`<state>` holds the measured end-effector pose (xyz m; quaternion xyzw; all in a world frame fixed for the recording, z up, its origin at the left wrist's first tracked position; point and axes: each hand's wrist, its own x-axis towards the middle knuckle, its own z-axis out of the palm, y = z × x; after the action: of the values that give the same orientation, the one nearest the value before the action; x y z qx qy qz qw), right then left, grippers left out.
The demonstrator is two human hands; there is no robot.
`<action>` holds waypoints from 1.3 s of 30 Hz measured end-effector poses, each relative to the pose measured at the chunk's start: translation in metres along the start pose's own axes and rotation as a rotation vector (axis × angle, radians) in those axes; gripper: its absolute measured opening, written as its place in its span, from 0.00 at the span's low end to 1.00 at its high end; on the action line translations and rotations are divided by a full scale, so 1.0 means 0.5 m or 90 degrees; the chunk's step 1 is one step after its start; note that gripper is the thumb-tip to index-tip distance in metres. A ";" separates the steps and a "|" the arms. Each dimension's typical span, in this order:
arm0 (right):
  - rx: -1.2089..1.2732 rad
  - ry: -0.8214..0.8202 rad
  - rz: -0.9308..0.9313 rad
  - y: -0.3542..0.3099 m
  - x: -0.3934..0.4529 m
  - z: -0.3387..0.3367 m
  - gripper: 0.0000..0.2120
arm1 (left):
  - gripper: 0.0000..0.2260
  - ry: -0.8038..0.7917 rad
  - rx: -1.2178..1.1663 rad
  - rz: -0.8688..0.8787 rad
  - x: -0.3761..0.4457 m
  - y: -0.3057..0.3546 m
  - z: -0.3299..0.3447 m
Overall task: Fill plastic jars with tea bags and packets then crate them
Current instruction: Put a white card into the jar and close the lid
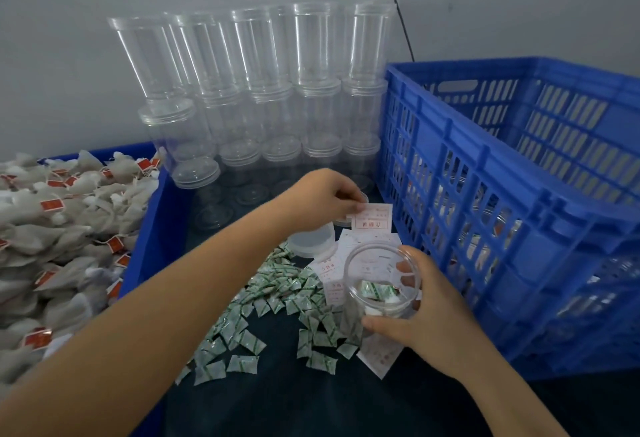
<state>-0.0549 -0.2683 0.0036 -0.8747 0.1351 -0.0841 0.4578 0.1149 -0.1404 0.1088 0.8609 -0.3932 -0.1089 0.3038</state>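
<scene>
A big blue slatted crate (512,201) fills the right side and serves as the marker for everything else. To its left, against the wall, stands a stack of empty clear jars (256,90), piled in rows. Farther left of the crate, a blue bin (149,229) holds a heap of tea bags (52,246) with red tags. On the dark surface just left of the crate's front lies a scatter of small green-and-white packets (277,305), and beside them, nearer the crate, a loose pile of white paper slips (332,263) with red print. The right hand (433,312) curls its fingers and thumb round an open clear jar (381,281) close against the crate's side; a few packets lie inside. The left hand (322,194) reaches beyond that jar and pinches a single white slip (372,217) between its fingertips, just beside the crate wall.
</scene>
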 end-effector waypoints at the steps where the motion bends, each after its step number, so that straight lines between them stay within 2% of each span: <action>1: -0.006 0.000 -0.002 -0.001 0.002 0.001 0.53 | 0.04 -0.006 -0.011 0.003 -0.013 0.007 -0.012; 6: -0.013 0.004 0.001 -0.008 0.009 0.002 0.52 | 0.02 -0.064 -0.041 -0.008 -0.056 0.027 -0.011; 14: -0.006 0.004 0.004 -0.004 0.009 0.002 0.54 | 0.02 -0.112 0.059 -0.015 -0.070 0.051 0.051; 24: 0.010 -0.008 0.008 -0.012 0.006 0.003 0.55 | 0.06 -0.101 0.291 -0.013 -0.079 0.054 0.066; 30: 0.007 -0.016 0.012 -0.017 0.005 0.001 0.62 | 0.05 -0.074 0.344 0.010 -0.083 0.056 0.075; 39: -0.063 -0.048 -0.012 -0.035 0.008 -0.014 0.62 | 0.06 -0.064 0.375 0.020 -0.091 0.054 0.077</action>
<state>-0.0500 -0.2654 0.0221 -0.9000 0.1137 -0.0484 0.4180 0.0516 -0.1371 0.0927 0.8993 -0.4358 -0.0277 0.0228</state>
